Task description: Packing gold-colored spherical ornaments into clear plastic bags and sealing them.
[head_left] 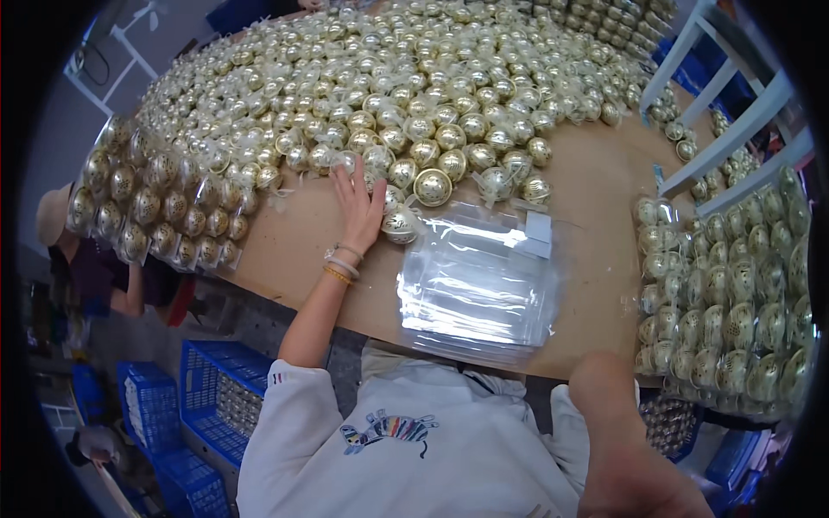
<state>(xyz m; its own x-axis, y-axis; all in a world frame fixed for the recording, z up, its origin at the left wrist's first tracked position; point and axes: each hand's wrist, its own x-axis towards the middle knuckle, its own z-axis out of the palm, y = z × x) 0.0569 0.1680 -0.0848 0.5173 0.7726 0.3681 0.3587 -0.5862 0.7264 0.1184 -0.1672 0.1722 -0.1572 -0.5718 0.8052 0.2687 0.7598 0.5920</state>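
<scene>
My left hand (358, 205) reaches onto the table with its fingers stretched and spread, resting against the near edge of a heap of gold baubles (423, 153). Beside its thumb lies a gold bauble with dark lettering (399, 226). Nothing is gripped in that hand. A stack of clear plastic packaging (471, 276), shiny and flat, lies in front of my body, right of the left hand. My right arm (617, 432) is bent, the elbow near the table's front edge; the forearm comes up close to the camera and the hand is out of the picture.
Clear packs of gold baubles are stacked at the table's left (164, 194) and right (717, 302). A pale chair frame (734, 129) stands at the right. Blue crates (194, 380) sit on the floor at left. Another person (99, 268) is beyond the left packs.
</scene>
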